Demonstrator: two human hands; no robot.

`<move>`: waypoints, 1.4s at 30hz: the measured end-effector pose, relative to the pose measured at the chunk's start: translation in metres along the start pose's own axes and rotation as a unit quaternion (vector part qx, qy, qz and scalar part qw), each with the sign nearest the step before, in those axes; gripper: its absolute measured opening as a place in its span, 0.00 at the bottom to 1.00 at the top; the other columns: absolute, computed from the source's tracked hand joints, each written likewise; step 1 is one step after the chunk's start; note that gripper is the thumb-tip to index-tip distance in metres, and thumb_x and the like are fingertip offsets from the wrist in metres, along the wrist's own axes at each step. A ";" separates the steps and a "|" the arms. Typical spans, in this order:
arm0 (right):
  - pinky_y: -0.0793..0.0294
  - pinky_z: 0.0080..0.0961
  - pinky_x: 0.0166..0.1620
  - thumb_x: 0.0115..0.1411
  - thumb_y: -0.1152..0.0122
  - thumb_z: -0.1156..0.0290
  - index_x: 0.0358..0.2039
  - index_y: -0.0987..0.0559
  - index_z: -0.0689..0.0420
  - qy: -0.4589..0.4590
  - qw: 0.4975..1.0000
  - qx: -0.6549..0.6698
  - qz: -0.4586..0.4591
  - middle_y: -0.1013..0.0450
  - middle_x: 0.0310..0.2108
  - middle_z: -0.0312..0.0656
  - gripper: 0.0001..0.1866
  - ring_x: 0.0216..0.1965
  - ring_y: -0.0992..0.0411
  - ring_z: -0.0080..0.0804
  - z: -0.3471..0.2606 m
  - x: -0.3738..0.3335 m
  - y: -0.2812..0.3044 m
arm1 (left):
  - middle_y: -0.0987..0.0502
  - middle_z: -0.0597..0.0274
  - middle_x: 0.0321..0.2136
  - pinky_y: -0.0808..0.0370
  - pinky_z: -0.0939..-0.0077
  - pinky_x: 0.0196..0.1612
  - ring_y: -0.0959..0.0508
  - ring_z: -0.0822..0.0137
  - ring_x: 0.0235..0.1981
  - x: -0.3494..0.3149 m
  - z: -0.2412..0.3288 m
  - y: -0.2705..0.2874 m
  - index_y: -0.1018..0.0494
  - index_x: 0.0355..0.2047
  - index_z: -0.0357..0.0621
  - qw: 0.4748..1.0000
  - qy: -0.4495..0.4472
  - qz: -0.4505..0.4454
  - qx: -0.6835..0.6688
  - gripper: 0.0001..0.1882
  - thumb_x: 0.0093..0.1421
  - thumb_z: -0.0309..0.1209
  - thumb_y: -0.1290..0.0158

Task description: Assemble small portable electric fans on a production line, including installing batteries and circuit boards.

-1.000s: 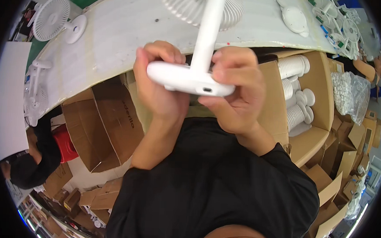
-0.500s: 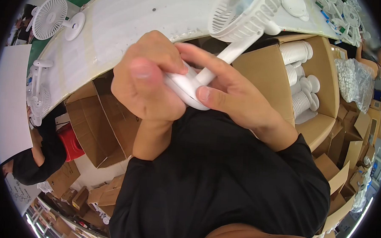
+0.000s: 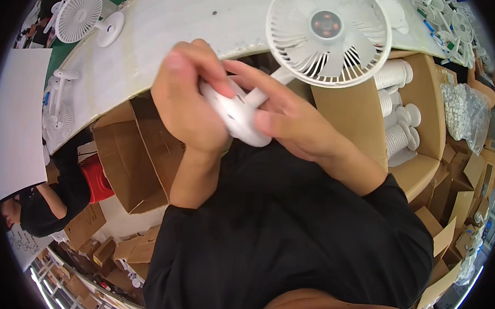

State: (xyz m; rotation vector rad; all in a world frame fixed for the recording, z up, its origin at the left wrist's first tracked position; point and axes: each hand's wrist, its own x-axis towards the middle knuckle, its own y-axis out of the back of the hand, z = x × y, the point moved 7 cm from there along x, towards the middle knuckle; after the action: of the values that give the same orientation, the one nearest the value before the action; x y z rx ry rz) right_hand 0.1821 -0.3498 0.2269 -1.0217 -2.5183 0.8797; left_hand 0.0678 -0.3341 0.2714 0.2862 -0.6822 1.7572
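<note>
- White desk fan [image 3: 295, 74]: round base [image 3: 238, 112] gripped between both hands, grille head tilted up beyond the fingertips
- Left hand [image 3: 186, 102]: fingers curled, clasping the base
- Right hand [image 3: 290, 120]: fingers pressed flat on the base
- Open cardboard box [image 3: 420, 129], right of the right hand: white ribbed cylindrical parts [image 3: 395, 119]
- Second cardboard box [image 3: 128, 155], below the left hand: contents cannot be told

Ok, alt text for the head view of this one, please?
Both hands, left hand and right hand, grip the base of a small white fan close to the chest. Open cardboard boxes sit below a pale work table with another fan on it.
</note>
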 end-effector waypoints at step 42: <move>0.60 0.43 0.69 0.54 0.36 0.59 0.72 0.59 0.58 0.256 0.901 -0.324 -0.132 0.62 0.72 0.57 0.54 0.71 0.59 0.51 -0.009 -0.015 -0.029 | 0.33 0.64 0.16 0.38 0.81 0.27 0.38 0.73 0.19 -0.017 0.020 -0.014 0.30 0.29 0.40 0.977 0.070 -0.040 -0.196 0.27 0.71 0.47 0.71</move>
State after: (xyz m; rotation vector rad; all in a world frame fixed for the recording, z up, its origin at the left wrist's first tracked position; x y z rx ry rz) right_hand 0.1815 -0.3729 0.2524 -0.8799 -2.4042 -0.3164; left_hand 0.0827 -0.3572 0.2828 -0.0781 -0.8825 1.5110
